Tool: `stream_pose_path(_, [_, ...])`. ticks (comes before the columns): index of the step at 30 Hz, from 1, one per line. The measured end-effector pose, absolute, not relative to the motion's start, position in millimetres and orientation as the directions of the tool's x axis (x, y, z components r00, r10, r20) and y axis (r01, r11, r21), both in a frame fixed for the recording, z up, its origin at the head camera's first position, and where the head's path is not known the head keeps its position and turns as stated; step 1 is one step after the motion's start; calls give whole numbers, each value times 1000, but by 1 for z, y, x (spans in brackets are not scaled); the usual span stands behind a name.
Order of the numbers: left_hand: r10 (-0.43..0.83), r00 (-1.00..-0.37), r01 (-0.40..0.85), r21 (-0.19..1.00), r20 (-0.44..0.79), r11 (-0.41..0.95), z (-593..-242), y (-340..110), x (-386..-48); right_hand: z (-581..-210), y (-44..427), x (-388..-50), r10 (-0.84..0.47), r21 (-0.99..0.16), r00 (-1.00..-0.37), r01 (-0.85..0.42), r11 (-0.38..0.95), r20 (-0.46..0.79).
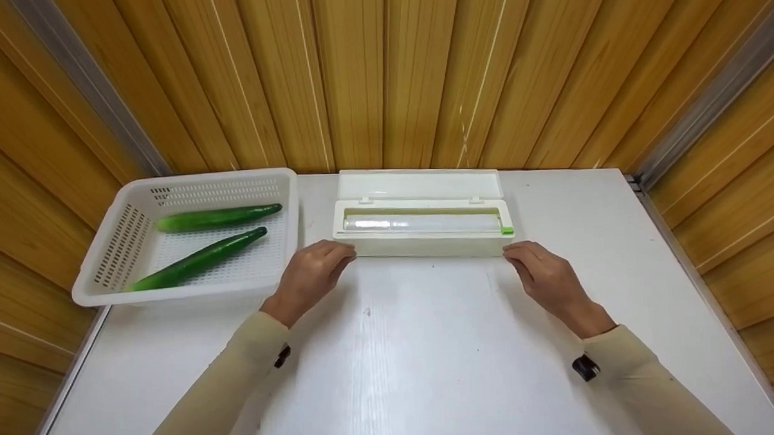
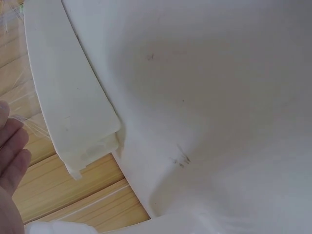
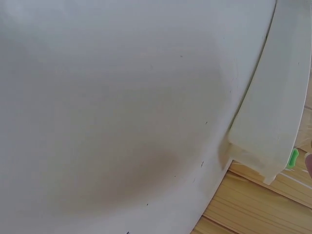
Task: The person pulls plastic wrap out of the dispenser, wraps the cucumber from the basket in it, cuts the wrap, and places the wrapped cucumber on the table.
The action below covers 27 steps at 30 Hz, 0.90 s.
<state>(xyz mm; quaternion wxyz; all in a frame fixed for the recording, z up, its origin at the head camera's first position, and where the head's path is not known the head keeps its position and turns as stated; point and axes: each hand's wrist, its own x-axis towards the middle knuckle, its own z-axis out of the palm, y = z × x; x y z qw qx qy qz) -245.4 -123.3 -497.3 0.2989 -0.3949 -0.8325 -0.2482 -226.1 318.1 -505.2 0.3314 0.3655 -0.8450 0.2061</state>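
Note:
A white cling film dispenser box (image 1: pixel 420 247) stands on the table with its lid (image 1: pixel 418 185) raised at the back. Inside lies a roll of cling film (image 1: pixel 422 223), and a green slider (image 1: pixel 506 230) sits at the right end of the slot. By the box's front left corner, my left hand (image 1: pixel 315 271) pinches the clear, creased cling film (image 2: pixel 33 126). At the front right corner my right hand (image 1: pixel 547 279) has its thumb and fingertips together, pinching the film's other side; the film there is barely visible. Only a fingertip (image 3: pixel 309 163) shows in the right wrist view.
Left of the box stands a white plastic basket (image 1: pixel 190 293) holding two cucumbers, one farther back (image 1: pixel 219 218) and one nearer (image 1: pixel 202 259). The white table (image 1: pixel 424 358) meets wood-patterned walls (image 1: pixel 414 75) at the back and sides.

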Motion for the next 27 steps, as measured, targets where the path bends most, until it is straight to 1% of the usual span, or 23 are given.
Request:
stream_pose_path(5, [515,-497,814,169,699,556,-496,-124,-242,-506,320,-221,-486,-103,-507,-760,642,712])
stream_pose_path(12, [511,-457,832,146,728,536,-496,-124,-239,-503,320,-220,-495,-78,-480,-771,632,724])
stream_pose_path(19, [510,-477,819,153,715,552,-494,-123,-234,-499,321,-217,-492,-88,-496,-763,641,715])
stream_pose_path(27, [514,-484,818,158,709,552,-492,-124,-227,-498,321,-210,-487,-80,-493,-758,648,721])
